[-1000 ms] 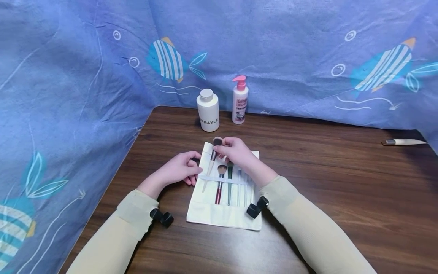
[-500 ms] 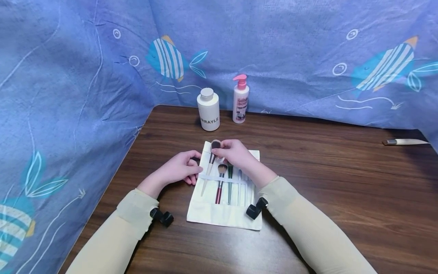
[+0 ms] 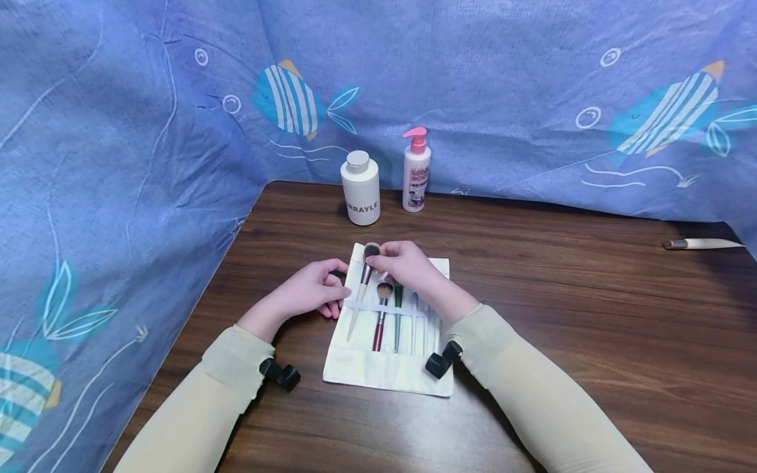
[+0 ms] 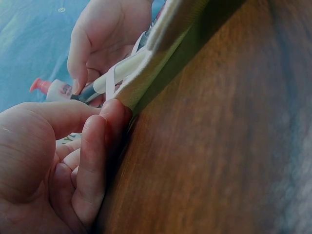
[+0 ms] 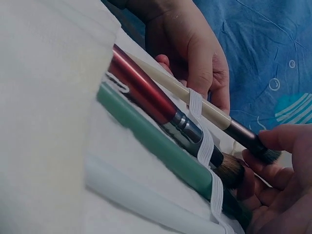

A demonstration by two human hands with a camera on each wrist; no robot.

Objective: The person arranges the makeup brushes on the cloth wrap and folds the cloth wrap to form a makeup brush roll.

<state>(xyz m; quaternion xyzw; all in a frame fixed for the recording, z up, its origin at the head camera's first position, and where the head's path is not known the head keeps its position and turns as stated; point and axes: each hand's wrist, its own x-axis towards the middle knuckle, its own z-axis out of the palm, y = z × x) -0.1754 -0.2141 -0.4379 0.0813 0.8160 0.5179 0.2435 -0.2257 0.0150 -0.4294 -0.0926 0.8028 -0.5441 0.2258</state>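
A white cloth brush roll (image 3: 387,380) lies open on the table, with a white elastic band (image 5: 206,141) across it. My right hand (image 3: 408,266) pinches a makeup brush (image 5: 214,113) near its dark bristles. The brush's cream handle passes under the band at the roll's left side. At the left edge, my left hand (image 3: 310,289) pinches the cloth by the band, thumb against forefinger in the left wrist view. Beside the held brush sit a red-handled brush (image 5: 146,87), a green-handled brush (image 5: 161,146) and pale-handled ones (image 3: 413,335), partly hidden by my right hand.
Behind the roll stand a white bottle (image 3: 361,194) and a pink-topped pump bottle (image 3: 416,177). Another brush with a pale handle (image 3: 706,244) lies at the table's far right. A blue fish-print cloth (image 3: 485,98) hangs behind and along the left.
My right hand has moved slightly down and left, sliding the cream-handled brush further under the band. My left hand keeps its place at the roll's edge.
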